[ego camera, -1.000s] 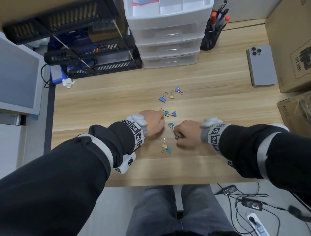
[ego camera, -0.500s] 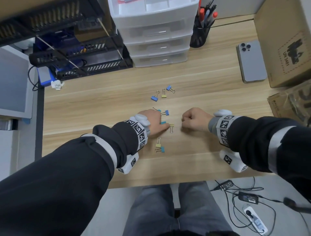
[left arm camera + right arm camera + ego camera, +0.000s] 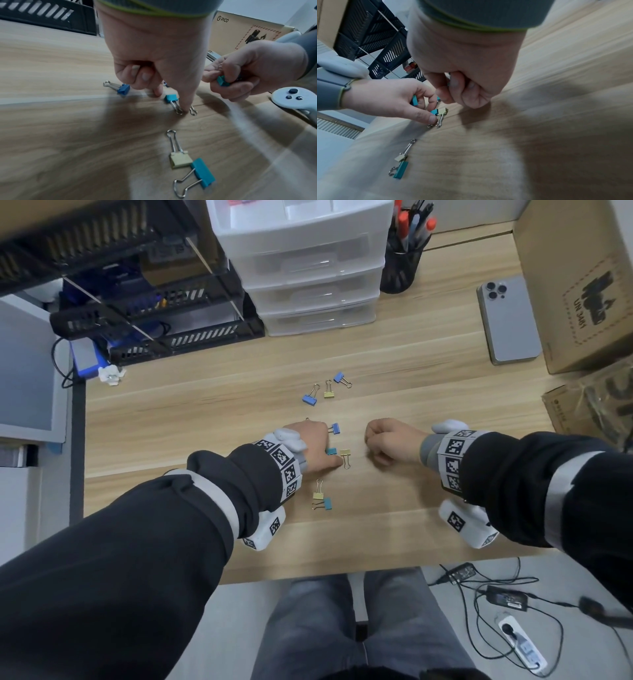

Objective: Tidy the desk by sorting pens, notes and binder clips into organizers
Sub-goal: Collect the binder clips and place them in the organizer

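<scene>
L hand [image 3: 154,54] on teal clip's [image 3: 170,98] wire loop

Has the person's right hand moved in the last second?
Yes. The right hand has pulled away from the yellow-and-teal clip pair, shifting farther up the desk and toward the phone.

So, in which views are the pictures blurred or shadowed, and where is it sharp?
Head view: sharp, evenly lit; straight edges bow near the borders. Left wrist view: left hand and teal clip fairly sharp, the lower desk smeared and shadowed. Right wrist view: the right hand casts a broad dark shadow, edges blurred.
</scene>
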`<state>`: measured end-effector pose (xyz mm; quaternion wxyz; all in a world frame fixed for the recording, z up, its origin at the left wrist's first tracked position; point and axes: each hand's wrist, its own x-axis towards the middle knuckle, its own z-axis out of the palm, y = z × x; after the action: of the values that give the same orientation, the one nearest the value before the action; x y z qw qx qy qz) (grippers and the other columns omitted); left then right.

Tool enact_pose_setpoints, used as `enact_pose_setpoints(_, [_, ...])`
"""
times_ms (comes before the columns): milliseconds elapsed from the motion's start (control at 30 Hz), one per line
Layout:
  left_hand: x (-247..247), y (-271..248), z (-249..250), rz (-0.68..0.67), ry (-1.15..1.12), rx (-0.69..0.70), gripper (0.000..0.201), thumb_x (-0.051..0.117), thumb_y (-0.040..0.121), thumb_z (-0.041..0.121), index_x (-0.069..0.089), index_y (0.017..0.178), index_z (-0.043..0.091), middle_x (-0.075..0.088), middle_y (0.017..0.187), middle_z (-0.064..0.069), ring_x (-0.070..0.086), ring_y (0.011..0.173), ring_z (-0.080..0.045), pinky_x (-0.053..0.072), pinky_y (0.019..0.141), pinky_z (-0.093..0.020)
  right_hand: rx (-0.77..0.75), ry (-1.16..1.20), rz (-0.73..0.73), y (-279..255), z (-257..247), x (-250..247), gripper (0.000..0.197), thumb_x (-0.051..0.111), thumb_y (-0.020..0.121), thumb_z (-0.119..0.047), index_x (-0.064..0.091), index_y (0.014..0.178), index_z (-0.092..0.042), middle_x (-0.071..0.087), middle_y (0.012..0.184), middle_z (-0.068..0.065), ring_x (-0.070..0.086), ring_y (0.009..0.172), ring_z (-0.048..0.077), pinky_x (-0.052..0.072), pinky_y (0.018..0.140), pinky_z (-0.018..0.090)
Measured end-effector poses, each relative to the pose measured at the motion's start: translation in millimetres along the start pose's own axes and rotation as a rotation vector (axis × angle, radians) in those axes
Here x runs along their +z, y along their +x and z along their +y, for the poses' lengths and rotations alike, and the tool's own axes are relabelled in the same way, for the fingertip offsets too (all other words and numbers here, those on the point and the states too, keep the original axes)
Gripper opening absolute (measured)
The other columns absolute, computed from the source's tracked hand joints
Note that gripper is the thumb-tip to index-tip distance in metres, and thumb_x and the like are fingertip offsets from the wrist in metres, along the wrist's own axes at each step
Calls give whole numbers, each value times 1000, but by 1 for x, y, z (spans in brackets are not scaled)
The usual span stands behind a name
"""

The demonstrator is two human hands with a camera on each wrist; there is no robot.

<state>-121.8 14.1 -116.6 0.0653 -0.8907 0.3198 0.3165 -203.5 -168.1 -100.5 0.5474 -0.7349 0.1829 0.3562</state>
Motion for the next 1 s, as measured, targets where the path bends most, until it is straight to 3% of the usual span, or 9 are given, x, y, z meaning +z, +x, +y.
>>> enact_pose_setpoints(100, [2,2,-2,-4,4,-5,44,61,80,59,48,67,18,58,64,0,52,53,-21,35,48,-26,27,64,-35,3,-4,2,28,34,79,9,58,86,-5,45,41,10,42,42,22,29,41,21])
enact_pose_setpoints(233, [1,2,-2,-31,3,-4,30,59,80,47,57,72,18,61,69,-1,51,54,-21,37,49,-26,41,65,-105,5,-7,2,27,36,81,5,63,74,1,59,60,19,42,40,23,30,38,18])
enact_pose_setpoints(367, [-2,-5,-5,-36,-36,-55,31,48,78,46,51,65,18,52,61,0,45,51,-22,34,50,-26,77,18,-104,12,-8,9,40,44,100,-26,52,63,-11,55,55,9,47,40,21,31,40,20])
enact_pose_setpoints(500, [-2,-12,-18,-42,-66,-93,33,40,88,39,51,68,15,56,68,-5,47,56,-23,36,53,-28,54,-35,-138,18,-8,23,31,41,104,-17,62,82,-8,53,62,8,46,41,15,37,40,19])
enact_pose_setpoints(567, [0,-15,-25,-21,-79,-83,36,38,89,40,58,74,14,62,74,-6,53,61,-25,39,55,-29,14,-143,-146,18,-12,31,27,45,101,-16,68,90,-10,56,68,5,50,50,11,42,51,21])
enact_pose_setpoints(633, [2,-17,-31,20,-82,-71,42,37,91,43,67,88,14,69,84,-6,63,71,-27,44,59,-31,-54,-327,-159,16,-16,37,21,57,95,-29,71,83,-19,60,74,-3,52,65,12,44,64,23])
enact_pose_setpoints(733, [5,-19,-40,85,-81,-53,40,40,95,45,69,99,18,70,92,-3,66,82,-29,52,70,-35,-139,-610,-212,9,-22,51,22,74,77,-45,68,80,-23,58,69,-13,55,66,12,45,60,24])
enact_pose_setpoints(833, [9,-21,-50,101,-107,-51,32,38,98,39,64,103,20,68,95,-4,64,82,-27,53,72,-37,-239,-898,-192,6,-18,72,37,79,63,-53,62,84,-27,59,70,-12,61,71,14,46,59,27])
enact_pose_setpoints(1000, [8,-18,-54,61,-78,-31,28,39,101,23,65,109,16,69,102,-6,66,89,-29,53,76,-38,-332,-1035,-92,9,-5,89,41,75,65,-55,57,82,-23,65,73,-7,61,70,18,40,54,26])
